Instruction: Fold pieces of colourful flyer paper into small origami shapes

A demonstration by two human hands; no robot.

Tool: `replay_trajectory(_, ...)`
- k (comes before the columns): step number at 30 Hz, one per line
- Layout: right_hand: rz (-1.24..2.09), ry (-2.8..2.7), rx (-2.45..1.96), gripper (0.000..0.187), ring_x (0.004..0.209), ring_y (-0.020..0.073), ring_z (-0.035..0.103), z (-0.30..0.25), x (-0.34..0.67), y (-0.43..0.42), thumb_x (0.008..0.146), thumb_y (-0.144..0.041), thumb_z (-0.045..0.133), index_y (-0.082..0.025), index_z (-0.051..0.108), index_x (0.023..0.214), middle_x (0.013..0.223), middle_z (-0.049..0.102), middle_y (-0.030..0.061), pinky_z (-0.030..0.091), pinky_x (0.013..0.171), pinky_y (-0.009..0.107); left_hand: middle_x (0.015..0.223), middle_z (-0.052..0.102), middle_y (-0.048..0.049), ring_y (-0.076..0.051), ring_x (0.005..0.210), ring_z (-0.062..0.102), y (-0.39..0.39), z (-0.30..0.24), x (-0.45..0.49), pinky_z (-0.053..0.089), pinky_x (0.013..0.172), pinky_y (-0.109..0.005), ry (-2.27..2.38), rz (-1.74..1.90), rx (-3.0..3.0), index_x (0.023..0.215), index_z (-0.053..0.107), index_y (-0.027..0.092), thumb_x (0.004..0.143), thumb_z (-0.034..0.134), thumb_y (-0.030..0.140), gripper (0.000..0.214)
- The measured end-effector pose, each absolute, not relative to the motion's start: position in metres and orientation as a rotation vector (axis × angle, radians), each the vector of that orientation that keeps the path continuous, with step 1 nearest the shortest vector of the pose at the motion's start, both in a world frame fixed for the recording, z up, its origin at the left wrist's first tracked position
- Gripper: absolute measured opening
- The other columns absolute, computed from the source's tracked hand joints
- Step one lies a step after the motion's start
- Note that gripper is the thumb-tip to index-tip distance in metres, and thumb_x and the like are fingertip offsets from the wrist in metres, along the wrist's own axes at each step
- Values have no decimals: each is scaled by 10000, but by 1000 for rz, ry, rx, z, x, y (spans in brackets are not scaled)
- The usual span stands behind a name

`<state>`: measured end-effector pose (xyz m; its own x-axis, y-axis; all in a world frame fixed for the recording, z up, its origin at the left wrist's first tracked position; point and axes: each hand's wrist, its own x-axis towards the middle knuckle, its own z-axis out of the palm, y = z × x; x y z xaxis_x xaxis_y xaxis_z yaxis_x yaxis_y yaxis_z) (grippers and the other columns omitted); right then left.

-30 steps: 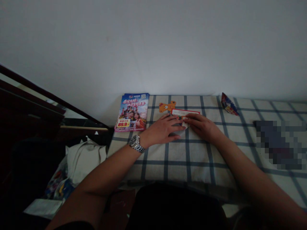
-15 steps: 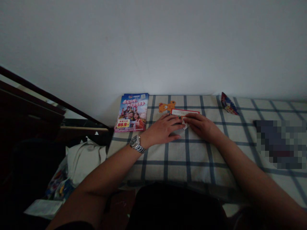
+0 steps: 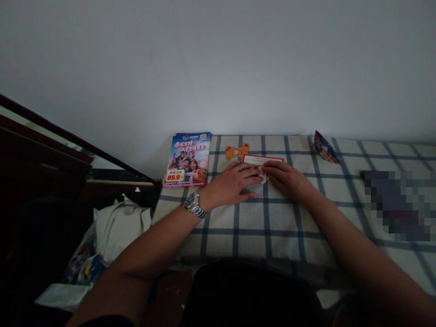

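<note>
A partly folded sheet of paper (image 3: 263, 159) with a white strip and red edge lies on the checked cloth, mostly covered by both hands. My left hand (image 3: 235, 184) rests on its left part, palm down, with the fingers spread and stretched out. A metal watch (image 3: 195, 205) is on that wrist. My right hand (image 3: 286, 180) has its fingers bent and closed at the paper's right part, the fingertips close to the left ones. A small white pointed corner (image 3: 263, 180) of paper shows between the hands. Folds under the fingers are hidden.
A stack of printed flyers (image 3: 187, 159) lies left of the hands. Behind the paper is an orange bear figure (image 3: 237, 151). Near the wall at right stands a folded printed paper piece (image 3: 326, 148). A blurred dark item (image 3: 395, 204) lies far right; a white bag (image 3: 119, 227) is below left.
My right fingertips have shifted very slightly to the right along the paper, showing a little more of its printed part. My left hand has stayed in place.
</note>
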<state>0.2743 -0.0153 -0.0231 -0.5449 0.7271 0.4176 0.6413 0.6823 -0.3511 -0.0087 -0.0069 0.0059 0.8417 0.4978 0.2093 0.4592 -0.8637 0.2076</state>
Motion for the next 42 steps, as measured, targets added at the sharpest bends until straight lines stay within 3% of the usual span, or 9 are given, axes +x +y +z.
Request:
replay_trajectory(18,202,-2386,-1056,370,1321,320,672,-25,275,-15,1082,-233,527,-232,687,1416,1432,676,150,584,1138,547,1597,574,-85,-295,1513,466,-7,3,-9,319,1304,-553,752,415,2890,1509,602,266,1067,626,509,505)
replay_trajectory(34,232,-2329,-1072,357,1302,287,713,-21,274,-17,1064,-240,565,-273,740,1374,1419,723,98,616,1125,498,1588,585,-71,-293,1507,478,-8,4,-9,343,1289,-548,764,426,2890,1522,590,291,1076,609,503,495)
replay_trajectory(42,216,-2324,-1064,336,1286,291,717,-23,275,-17,1066,-250,569,-251,749,1351,1406,721,118,621,1110,497,1621,560,-58,-283,1520,457,-7,2,-9,308,1308,-532,758,416,2900,1567,546,280,1080,605,500,537)
